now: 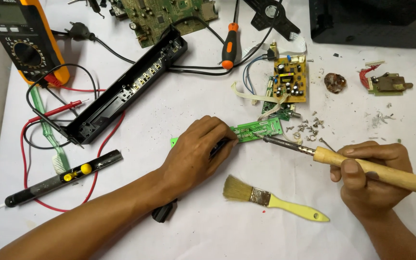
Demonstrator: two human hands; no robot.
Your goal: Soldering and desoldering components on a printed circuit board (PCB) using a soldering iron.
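My left hand (199, 150) rests on the white table, fingers closed over a dark tool and pressing down the left part of a long green circuit board (258, 130). My right hand (369, 175) grips a soldering iron (362, 167) by its wooden handle. The iron's metal tip touches the board's right end. A small black object lies under my left wrist.
A yellow-handled paintbrush (270, 198) lies near the front. Loose screws (306, 127) and a yellow circuit board (291, 79) sit behind the work. To the left are a black plastic housing (126, 89), a desoldering pump (61, 179), a multimeter (22, 38) with red and black leads, and an orange screwdriver (229, 45).
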